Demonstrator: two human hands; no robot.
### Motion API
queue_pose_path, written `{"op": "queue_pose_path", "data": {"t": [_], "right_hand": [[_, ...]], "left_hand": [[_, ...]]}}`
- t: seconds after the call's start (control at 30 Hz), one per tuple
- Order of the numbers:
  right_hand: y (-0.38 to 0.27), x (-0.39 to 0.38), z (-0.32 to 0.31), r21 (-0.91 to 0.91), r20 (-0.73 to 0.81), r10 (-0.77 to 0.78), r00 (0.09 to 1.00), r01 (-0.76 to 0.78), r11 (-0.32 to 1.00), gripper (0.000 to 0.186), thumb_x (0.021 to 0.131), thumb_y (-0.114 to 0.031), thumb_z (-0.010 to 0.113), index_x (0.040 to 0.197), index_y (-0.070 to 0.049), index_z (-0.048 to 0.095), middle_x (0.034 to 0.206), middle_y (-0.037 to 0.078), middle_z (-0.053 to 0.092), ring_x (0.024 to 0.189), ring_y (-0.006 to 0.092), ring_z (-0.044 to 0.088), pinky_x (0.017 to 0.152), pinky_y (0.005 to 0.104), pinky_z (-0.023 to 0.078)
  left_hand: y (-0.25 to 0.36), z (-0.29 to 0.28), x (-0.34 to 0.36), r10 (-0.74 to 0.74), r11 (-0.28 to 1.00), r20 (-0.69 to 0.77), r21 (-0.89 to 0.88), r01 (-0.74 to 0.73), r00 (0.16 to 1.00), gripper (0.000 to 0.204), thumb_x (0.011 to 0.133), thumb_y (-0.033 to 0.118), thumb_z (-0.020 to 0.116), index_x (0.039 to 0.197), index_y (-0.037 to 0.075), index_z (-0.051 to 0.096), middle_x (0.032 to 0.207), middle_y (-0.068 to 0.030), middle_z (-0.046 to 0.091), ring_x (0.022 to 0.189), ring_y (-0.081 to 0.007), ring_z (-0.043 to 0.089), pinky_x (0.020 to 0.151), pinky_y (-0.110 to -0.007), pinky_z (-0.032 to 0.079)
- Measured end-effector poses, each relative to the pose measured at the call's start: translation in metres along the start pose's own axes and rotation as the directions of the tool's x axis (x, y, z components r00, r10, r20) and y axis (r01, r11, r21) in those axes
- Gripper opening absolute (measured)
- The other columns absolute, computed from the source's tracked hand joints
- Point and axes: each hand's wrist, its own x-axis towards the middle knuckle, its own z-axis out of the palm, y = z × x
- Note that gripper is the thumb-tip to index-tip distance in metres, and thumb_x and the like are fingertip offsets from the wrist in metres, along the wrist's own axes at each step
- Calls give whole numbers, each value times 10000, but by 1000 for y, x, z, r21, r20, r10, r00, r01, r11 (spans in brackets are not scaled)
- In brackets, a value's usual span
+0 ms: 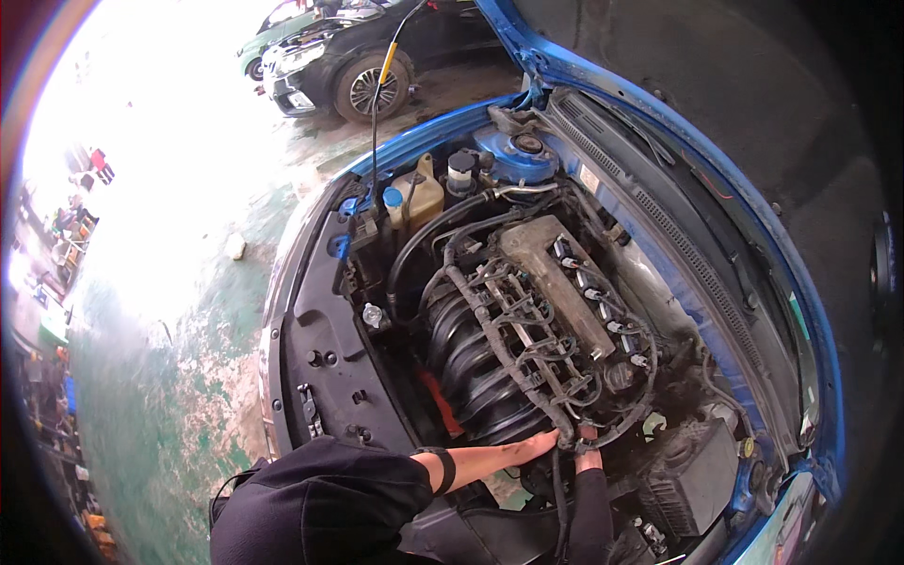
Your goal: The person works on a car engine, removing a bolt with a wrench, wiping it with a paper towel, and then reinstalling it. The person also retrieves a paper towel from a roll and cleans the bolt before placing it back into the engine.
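My left hand (539,444), with a black strap on the forearm, reaches into the lower engine bay against a thick wrapped wiring harness (499,348). My right hand (587,454), in a dark sleeve, reaches down just right of it, partly under the harness. The fingers of both hands are largely hidden among cables, so their grip is unclear. Left of the hands is the ribbed black intake manifold (457,372); above are the engine cover (551,273) and connectors. A dark rectangular airbox (687,485) lies to the right.
The blue car's raised bonnet (791,311) arches over the right. A cream reservoir (422,202) and blue strut tower (508,165) sit at the far end. A black car (311,75) stands beyond. A cable with a yellow section (386,64) hangs above the bay. Cluttered items line the far left.
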Motion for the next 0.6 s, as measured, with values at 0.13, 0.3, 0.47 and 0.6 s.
{"op": "queue_pose_path", "data": {"t": [0.13, 0.3, 0.47, 0.6], "right_hand": [[8, -10, -6, 9, -20, 25, 999, -25, 1000, 323, 941, -165, 466, 1215, -23, 561, 1228, 107, 578, 1110, 246, 537, 927, 362, 417], [19, -21, -12, 23, -39, 51, 998, -50, 998, 321, 941, -165, 466, 1212, -23, 562, 1223, 106, 579, 1104, 246, 539, 923, 362, 419], [20, -20, -11, 36, -43, 54, 998, -52, 998, 319, 940, -165, 467, 1208, -22, 563, 1218, 106, 581, 1098, 245, 540, 919, 362, 420], [17, -15, -10, 42, -43, 45, 998, -43, 998, 317, 940, -166, 467, 1205, -22, 564, 1213, 105, 582, 1093, 244, 542, 915, 362, 421]], "left_hand": [[7, 1, 1, -145, 965, 34, -217, 149, 989, 500, 995, 405, 279, 1385, 138, 440, 1353, -131, 521, 1260, -267, 469, 1031, -367, 361], [21, -6, -12, -255, 943, -11, -227, 246, 967, 450, 1001, 325, 268, 1369, 139, 450, 1344, -147, 531, 1245, -312, 496, 1026, -397, 384], [32, -15, -23, -78, 995, -8, 61, 78, 997, 391, 984, 141, 284, 1359, 145, 395, 1258, -170, 567, 1207, -354, 502, 965, -439, 436], [47, -21, -35, -76, 987, -11, -144, 74, 997, 388, 988, 147, 284, 1360, 143, 395, 1249, -181, 566, 1209, -357, 498, 956, -451, 437]]}}
